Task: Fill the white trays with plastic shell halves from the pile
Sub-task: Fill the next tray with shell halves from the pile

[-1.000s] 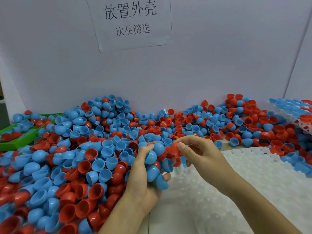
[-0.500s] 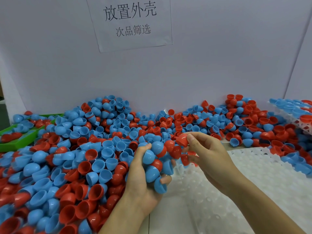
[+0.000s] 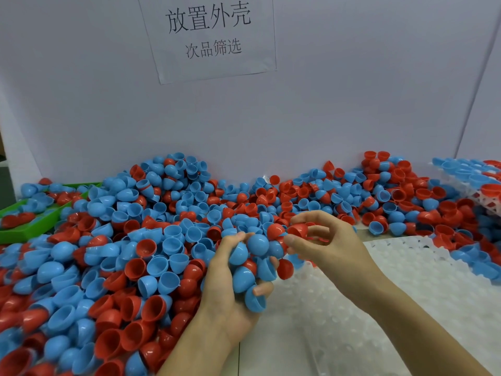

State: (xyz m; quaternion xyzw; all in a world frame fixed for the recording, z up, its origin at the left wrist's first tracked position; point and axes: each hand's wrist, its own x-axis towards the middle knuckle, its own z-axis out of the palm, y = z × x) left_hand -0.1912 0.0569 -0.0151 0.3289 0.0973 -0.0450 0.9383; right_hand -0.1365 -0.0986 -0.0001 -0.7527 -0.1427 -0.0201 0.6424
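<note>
White tray (image 3: 401, 302) under and right of the hands looks bare of shells: filling barely begun here. Left hand (image 3: 230, 291) clamps a clutch of blue and red shells (image 3: 257, 270). Right hand (image 3: 322, 245) pinches one red shell (image 3: 296, 230) just beside it. Pile (image 3: 122, 253) crowds left and behind; tray pockets give open room rightward. Far-right tray (image 3: 471, 177) already holds shells.

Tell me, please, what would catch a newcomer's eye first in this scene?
A huge pile of red and blue shell halves covers the table's left and back. In front of it, the left hand grips a handful of shells while the right hand pinches a red shell, above an empty white tray. A paper sign hangs on the wall.
</note>
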